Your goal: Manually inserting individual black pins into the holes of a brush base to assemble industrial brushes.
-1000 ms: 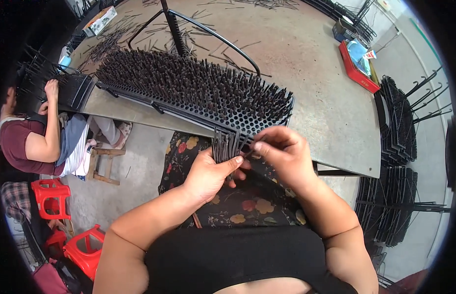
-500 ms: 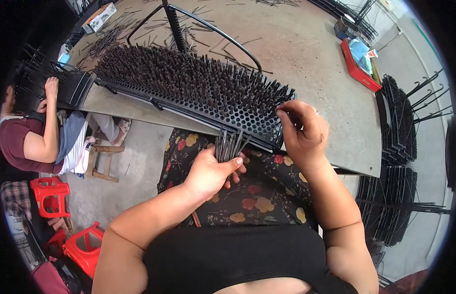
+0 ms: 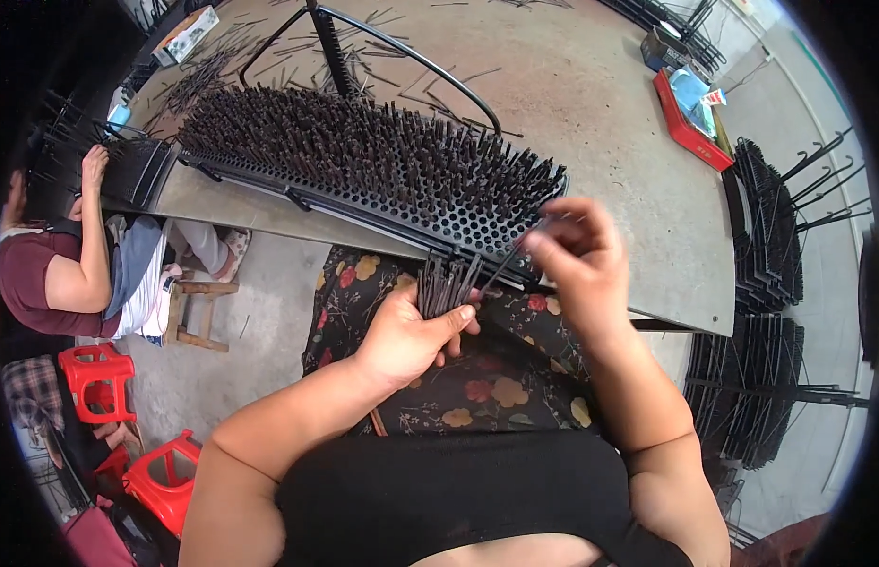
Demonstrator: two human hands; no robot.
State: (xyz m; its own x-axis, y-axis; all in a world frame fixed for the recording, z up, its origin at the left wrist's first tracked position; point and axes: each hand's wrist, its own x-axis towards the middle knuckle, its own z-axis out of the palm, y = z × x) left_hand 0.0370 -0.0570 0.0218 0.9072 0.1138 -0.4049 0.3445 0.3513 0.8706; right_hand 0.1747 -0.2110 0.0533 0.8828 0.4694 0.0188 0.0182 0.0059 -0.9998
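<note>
My left hand is closed around a bundle of thin dark sticks, their ends pointing up and away from me. Just right of the bundle, my right hand pinches a single thin dark stick between thumb and finger, and it slants down toward the bundle. Beyond both hands lies a long black perforated rack at the table's near edge. Many dark sticks stand upright in its holes, while rows of holes along the near side and right end show bare.
Loose sticks lie scattered on the table behind the rack, near a bent metal frame. A red tray stands far right, beside stacked black racks. At left, another person works; red stools stand below.
My right hand has come slightly down and left from the rack's right end, and a stick now shows between its fingers, reaching toward the bundle. My left hand stays nearly still.
</note>
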